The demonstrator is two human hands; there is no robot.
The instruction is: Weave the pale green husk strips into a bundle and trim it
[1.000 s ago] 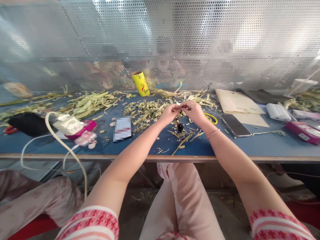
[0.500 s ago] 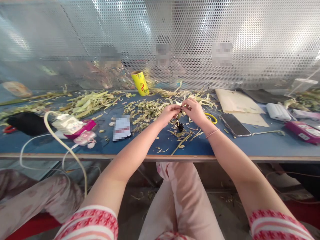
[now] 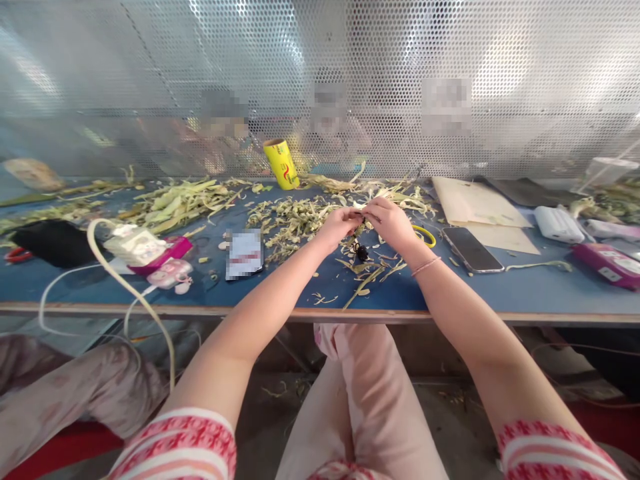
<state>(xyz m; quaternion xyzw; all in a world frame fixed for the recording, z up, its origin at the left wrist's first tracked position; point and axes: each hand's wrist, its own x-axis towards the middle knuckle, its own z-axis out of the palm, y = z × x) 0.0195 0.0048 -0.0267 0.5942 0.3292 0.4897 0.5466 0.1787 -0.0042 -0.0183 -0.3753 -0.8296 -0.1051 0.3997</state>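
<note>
My left hand (image 3: 343, 225) and my right hand (image 3: 387, 221) meet over the blue table, fingertips pinched together. Whatever sits between them is small and dark, mostly covered by the fingers. Just beneath them is a black, tangled-looking clump (image 3: 361, 253); I cannot tell whether it hangs from the fingers or lies on the table. Pale green plant strips and husk scraps (image 3: 290, 223) spread behind and left of my hands. Thin stalk pieces (image 3: 367, 283) lie in front of them. Close to my right wrist rests a yellow ring (image 3: 424, 235).
A yellow cardboard tube (image 3: 281, 164) stands tilted near the perforated metal screen (image 3: 360, 80). Left are a card-like item (image 3: 245, 255), a white charger (image 3: 137, 245) with cables and a black bag (image 3: 57, 252). On the right lie a phone (image 3: 473, 250), brown paper (image 3: 480, 203) and a purple case (image 3: 607, 265).
The fingers of my right hand have come down flatter and closer to my left fingertips, covering more of the small dark thing. The objects on the table stay where they were.
</note>
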